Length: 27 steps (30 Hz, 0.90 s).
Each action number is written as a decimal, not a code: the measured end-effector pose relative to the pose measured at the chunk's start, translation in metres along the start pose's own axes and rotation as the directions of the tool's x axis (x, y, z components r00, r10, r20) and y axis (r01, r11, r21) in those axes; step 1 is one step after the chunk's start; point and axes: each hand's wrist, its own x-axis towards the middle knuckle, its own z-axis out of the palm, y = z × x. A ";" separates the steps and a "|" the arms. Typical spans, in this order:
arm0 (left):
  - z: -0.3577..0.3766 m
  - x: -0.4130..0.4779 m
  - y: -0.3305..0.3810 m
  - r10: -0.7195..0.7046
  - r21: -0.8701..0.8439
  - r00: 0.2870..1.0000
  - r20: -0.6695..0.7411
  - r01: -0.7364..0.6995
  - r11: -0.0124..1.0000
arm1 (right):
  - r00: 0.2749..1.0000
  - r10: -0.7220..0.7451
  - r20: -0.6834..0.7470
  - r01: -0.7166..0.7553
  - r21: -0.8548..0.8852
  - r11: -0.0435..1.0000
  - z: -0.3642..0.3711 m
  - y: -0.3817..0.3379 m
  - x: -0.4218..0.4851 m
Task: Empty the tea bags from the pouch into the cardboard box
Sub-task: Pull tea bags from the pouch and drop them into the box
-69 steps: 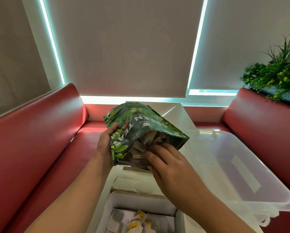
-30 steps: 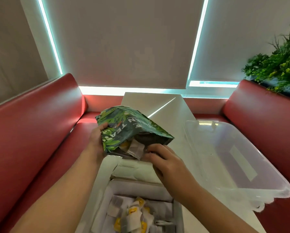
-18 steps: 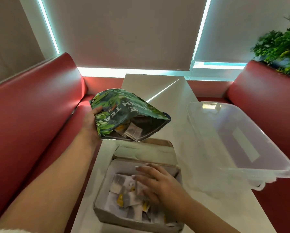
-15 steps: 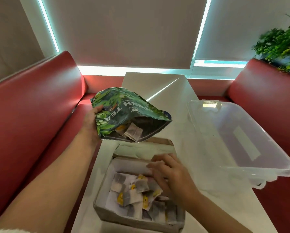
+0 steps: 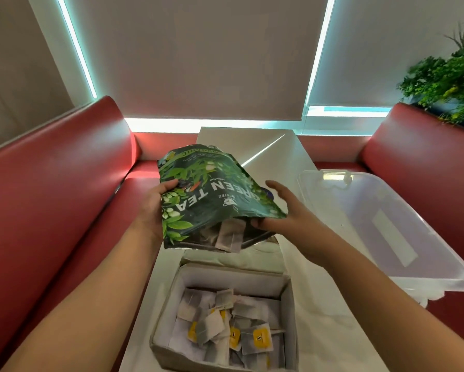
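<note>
A dark green "GREEN TEA" pouch [image 5: 212,194] hangs tilted over the table, its open mouth facing me and down. My left hand [image 5: 155,208] grips its left edge. My right hand [image 5: 284,213] holds its right side, thumb under the mouth and fingers behind the pouch. A few tea bags [image 5: 229,234] poke out of the mouth. Below, near me, the open cardboard box [image 5: 166,307] holds several tea bags with yellow tags [image 5: 225,328].
A clear plastic bin [image 5: 386,232] lies on the white table [image 5: 327,318] to the right of the box. Red bench seats [image 5: 50,200] run along both sides. A green plant [image 5: 445,73] stands at the upper right.
My right hand left the box, where it put down tea bags, and rose to take the pouch's right side. The pouch now tips more steeply toward the box.
</note>
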 end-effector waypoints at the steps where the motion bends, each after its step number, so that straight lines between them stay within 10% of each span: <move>1: 0.000 -0.001 0.000 0.001 0.002 1.000 -0.006 -0.001 1.000 | 0.998 0.023 0.056 -0.028 0.085 0.996 -0.001 0.000 -0.001; 5: 0.009 -0.008 -0.001 -0.014 0.009 0.999 0.031 0.014 1.000 | 0.981 0.042 0.192 -0.072 0.151 0.986 0.000 0.003 -0.006; 27: 0.024 -0.007 -0.006 -0.060 -0.058 0.990 0.130 0.068 0.996 | 0.979 -0.145 -0.140 0.141 -0.038 0.989 0.026 0.009 -0.024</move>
